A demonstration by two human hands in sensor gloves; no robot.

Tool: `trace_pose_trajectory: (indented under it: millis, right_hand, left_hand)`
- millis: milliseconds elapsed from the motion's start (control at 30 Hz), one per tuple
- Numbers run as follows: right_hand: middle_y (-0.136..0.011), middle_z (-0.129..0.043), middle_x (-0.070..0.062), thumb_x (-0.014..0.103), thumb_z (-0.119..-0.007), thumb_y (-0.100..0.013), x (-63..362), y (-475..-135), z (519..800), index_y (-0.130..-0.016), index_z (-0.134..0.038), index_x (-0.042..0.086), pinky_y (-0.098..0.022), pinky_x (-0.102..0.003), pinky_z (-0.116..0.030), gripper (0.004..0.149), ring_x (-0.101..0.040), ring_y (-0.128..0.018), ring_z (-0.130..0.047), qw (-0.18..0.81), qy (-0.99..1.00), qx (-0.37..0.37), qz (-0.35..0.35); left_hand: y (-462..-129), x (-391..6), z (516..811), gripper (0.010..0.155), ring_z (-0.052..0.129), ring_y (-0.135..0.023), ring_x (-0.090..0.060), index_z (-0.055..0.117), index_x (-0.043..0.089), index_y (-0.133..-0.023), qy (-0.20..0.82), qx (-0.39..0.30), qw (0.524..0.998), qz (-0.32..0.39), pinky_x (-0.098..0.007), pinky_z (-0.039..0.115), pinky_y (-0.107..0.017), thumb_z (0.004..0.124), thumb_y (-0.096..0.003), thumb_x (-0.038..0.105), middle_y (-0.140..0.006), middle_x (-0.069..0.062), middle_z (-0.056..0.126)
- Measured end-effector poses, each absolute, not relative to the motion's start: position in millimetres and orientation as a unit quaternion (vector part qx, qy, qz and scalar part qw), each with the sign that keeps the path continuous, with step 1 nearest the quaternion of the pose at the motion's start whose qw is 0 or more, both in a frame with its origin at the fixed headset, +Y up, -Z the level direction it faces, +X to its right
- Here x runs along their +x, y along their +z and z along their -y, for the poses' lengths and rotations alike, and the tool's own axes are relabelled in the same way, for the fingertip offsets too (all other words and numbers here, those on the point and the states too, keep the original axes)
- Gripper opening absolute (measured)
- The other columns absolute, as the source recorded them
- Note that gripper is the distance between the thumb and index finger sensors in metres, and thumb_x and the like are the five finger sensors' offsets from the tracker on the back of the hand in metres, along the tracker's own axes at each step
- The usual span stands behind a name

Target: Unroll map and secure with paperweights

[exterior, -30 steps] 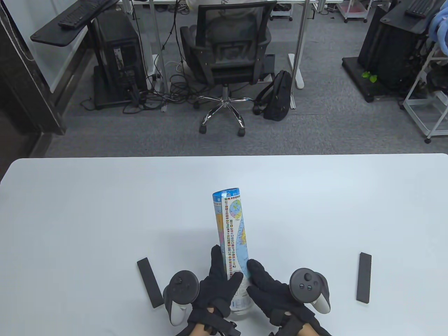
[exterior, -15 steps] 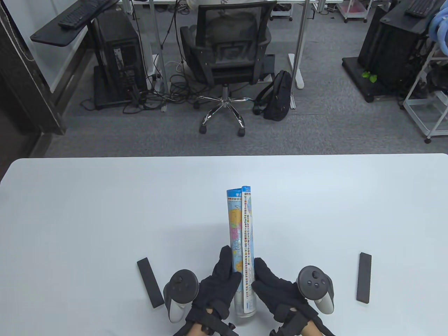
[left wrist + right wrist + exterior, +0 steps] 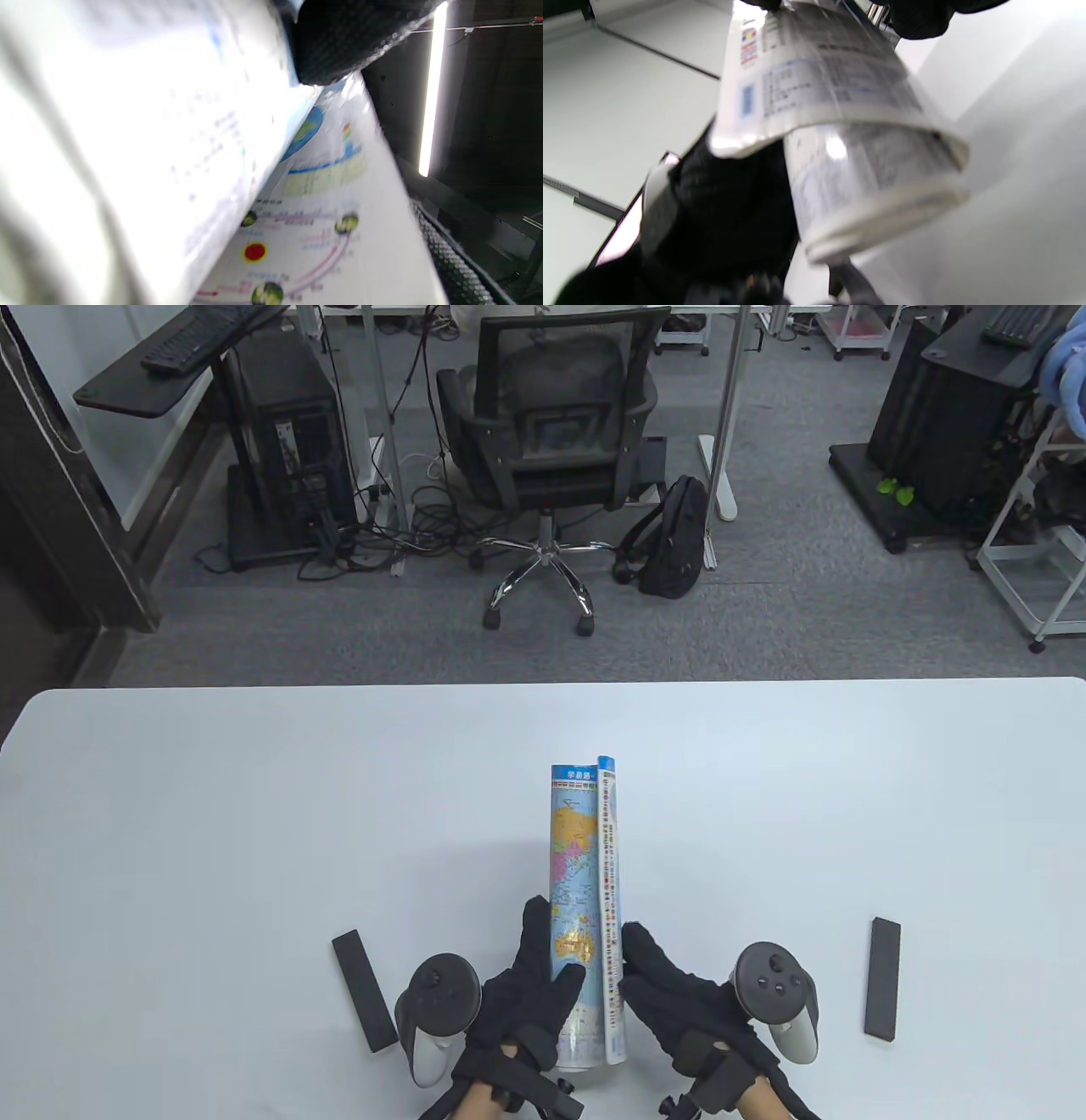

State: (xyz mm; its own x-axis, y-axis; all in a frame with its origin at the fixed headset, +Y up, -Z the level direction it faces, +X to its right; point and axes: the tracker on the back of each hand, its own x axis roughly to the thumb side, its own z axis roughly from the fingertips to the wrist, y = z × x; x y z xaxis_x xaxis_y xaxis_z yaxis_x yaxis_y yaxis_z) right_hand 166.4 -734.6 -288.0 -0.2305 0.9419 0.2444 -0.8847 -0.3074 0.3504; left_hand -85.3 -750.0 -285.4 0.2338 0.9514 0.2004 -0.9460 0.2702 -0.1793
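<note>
A rolled colour map point(image 3: 582, 899) lies lengthwise on the white table point(image 3: 212, 831), its near end between my hands. My left hand point(image 3: 530, 984) grips the roll from the left. My right hand point(image 3: 670, 993) holds the loose outer edge point(image 3: 609, 899) on the right, lifted a little off the roll. One black bar paperweight point(image 3: 363, 989) lies left of my left hand, another point(image 3: 883, 978) lies to the right. The map fills the left wrist view point(image 3: 314, 220) and shows blurred in the right wrist view point(image 3: 840, 127), with my left hand point(image 3: 721, 220) behind it.
Beyond the table's far edge stand an office chair point(image 3: 551, 432), a black backpack point(image 3: 674, 534) and computer stands on grey carpet.
The roll has turned and its outer edge has come loose on the right side. Both hands have shifted slightly right, and more of the coloured map face shows.
</note>
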Motion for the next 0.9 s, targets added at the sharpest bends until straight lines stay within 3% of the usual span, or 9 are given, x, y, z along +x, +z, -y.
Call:
trace_pose_trajectory:
  millis: [167, 333, 500, 667, 900]
  right_hand:
    - [-0.104, -0.024, -0.041, 0.023, -0.062, -0.059, 175.8, -286.9, 729.3, -0.104, -0.03, -0.004, -0.053, -0.076, -0.043, 0.061, -0.068, -0.086, -0.041, 0.577, 0.794, 0.191, -0.016]
    - [-0.106, -0.014, -0.031, 0.027, -0.065, -0.059, 158.1, -283.2, 724.0, -0.105, -0.03, 0.0, -0.053, -0.075, -0.022, 0.064, -0.064, -0.085, -0.012, 0.464, 0.844, 0.267, -0.028]
    - [-0.108, -0.019, -0.026, 0.028, -0.066, -0.059, 140.2, -283.1, 733.2, -0.105, -0.04, -0.001, -0.053, -0.073, -0.017, 0.06, -0.061, -0.086, -0.009, 0.349, 0.884, 0.302, -0.078]
    - [-0.109, -0.023, -0.027, 0.026, -0.066, -0.059, 133.9, -286.9, 749.2, -0.104, -0.043, -0.001, -0.052, -0.072, -0.014, 0.058, -0.06, -0.086, -0.009, 0.252, 0.911, 0.288, -0.155]
    - [-0.108, -0.018, -0.027, 0.026, -0.066, -0.059, 136.5, -292.9, 765.2, -0.105, -0.04, 0.0, -0.051, -0.072, -0.012, 0.059, -0.061, -0.086, -0.008, 0.215, 0.919, 0.255, -0.211]
  left_hand:
    - [-286.7, -90.6, 753.9, 0.075, 0.085, -0.077, -0.04, 0.021, 0.021, -0.107, 0.599, -0.061, 0.795, 0.073, -0.045, 0.088, -0.047, 0.073, -0.0536, 0.029, -0.101, -0.029, 0.057]
    - [-288.0, -92.6, 761.8, 0.074, 0.087, -0.074, -0.042, 0.024, 0.023, -0.107, 0.558, -0.106, 0.822, 0.031, -0.045, 0.089, -0.043, 0.074, -0.0533, 0.029, -0.099, -0.032, 0.058]
    - [-288.9, -92.2, 768.2, 0.068, 0.088, -0.072, -0.043, 0.033, 0.03, -0.108, 0.541, -0.133, 0.83, 0.011, -0.046, 0.089, -0.042, 0.074, -0.0533, 0.029, -0.099, -0.034, 0.057]
    - [-288.3, -87.5, 767.2, 0.066, 0.087, -0.073, -0.043, 0.037, 0.031, -0.108, 0.487, -0.136, 0.862, 0.014, -0.046, 0.089, -0.042, 0.074, -0.0533, 0.029, -0.099, -0.033, 0.056]
    - [-285.5, -78.1, 761.7, 0.067, 0.086, -0.075, -0.043, 0.036, 0.029, -0.108, 0.431, -0.126, 0.893, 0.027, -0.046, 0.088, -0.043, 0.073, -0.0535, 0.03, -0.1, -0.034, 0.054]
